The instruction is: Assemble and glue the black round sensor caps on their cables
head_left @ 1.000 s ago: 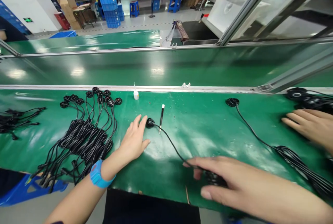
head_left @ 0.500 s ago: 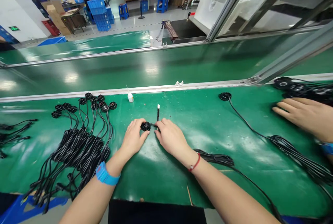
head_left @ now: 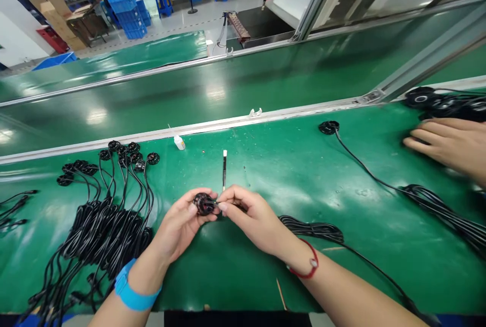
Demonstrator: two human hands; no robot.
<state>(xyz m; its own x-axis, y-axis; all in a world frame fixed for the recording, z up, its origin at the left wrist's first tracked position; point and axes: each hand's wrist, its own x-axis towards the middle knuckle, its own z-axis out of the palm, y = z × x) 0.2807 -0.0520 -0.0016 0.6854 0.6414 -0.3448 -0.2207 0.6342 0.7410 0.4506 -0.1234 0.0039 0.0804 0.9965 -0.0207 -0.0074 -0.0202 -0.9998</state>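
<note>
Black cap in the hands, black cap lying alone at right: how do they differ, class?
The held cap sits in the left hand; the lying cap rests on the green table. The right hand pinches the held cap's cable, while the lying cap's cable lies on the table. Both caps are round and black, with a black cable.

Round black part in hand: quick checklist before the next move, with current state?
1. Left hand has hold of the round black part: ok.
2. Right hand pinches the cable close to the part: ok.
3. Wires inside the part sit properly: cannot tell, too small.
4. Cable coil lies bundled, not tangled with the other cables: ok.
5. Pen-like stick clear of the right hand: cannot tell, its near end comes very close.
6. Co-worker's hand well apart, at the far right: ok.
</note>
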